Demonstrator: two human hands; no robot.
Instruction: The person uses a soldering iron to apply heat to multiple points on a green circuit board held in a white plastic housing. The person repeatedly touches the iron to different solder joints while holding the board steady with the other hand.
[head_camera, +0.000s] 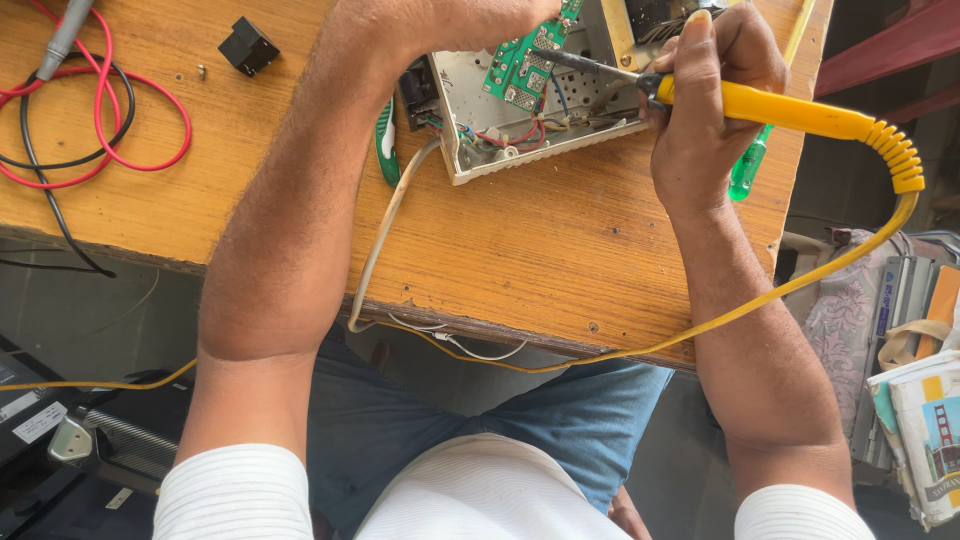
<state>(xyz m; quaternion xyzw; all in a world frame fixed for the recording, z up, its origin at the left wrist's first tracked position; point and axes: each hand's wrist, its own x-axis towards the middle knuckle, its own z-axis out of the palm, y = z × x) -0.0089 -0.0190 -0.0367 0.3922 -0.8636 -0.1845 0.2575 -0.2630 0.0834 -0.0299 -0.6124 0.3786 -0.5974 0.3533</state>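
Observation:
My right hand grips a yellow-handled soldering iron, its metal tip reaching left to a green circuit board. The board stands tilted inside an open grey metal device case full of coloured wires. My left hand is mostly cut off at the top edge; it rests at the board's upper end, and I cannot see what its fingers do. The iron's yellow cord loops down off the wooden table.
Red and black test leads coil at the table's left, near a small black cube part. A green-handled screwdriver lies under my right hand. A green-white tool lies beside the case. Books and bags sit right.

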